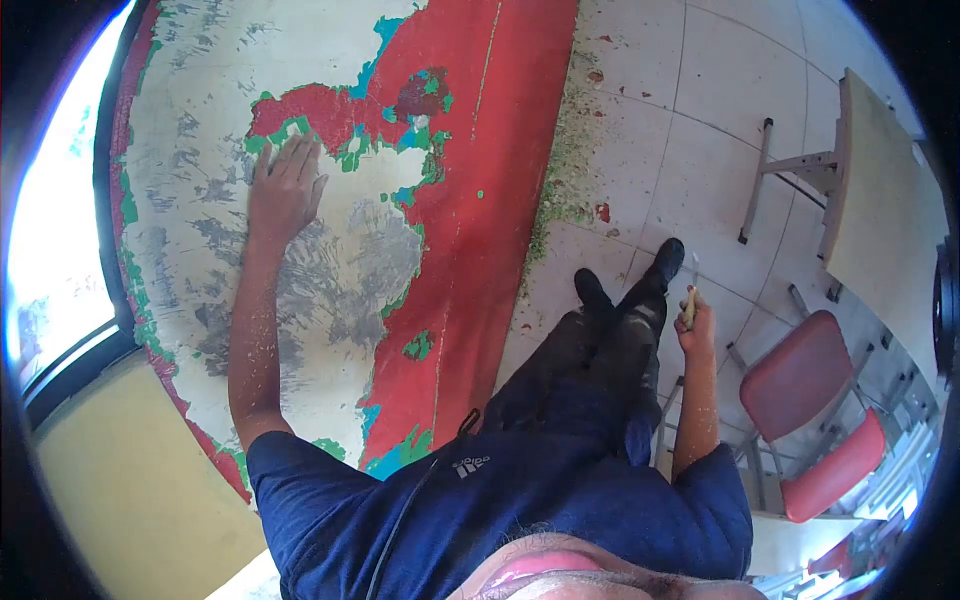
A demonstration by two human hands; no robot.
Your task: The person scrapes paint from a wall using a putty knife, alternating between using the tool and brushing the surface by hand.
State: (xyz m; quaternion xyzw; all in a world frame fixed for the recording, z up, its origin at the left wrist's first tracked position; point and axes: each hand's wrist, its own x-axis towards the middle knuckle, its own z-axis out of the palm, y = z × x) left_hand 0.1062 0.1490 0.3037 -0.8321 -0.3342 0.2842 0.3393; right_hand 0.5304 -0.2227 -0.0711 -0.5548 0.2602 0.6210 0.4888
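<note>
My left hand (285, 190) lies flat against the wall with its fingers stretched out. Its fingertips touch the lower edge of a patch of red and green paint (300, 112). Around it the wall (340, 215) is bared to a whitish, grey-scratched surface. Down at my right side, away from the wall, my right hand (698, 328) is closed around the pale handle of a scraper (690, 305). The thin, light blade points toward the floor and is too small to make out well. Pale flecks cling to both forearms.
Red paint (510, 150) covers the lower wall. Paint chips (570, 170) litter the tiled floor (720, 130) along its base. A table (885, 200) stands at right, near red-seated chairs (800, 375). A bright window opening with a dark frame (108, 200) is at far left.
</note>
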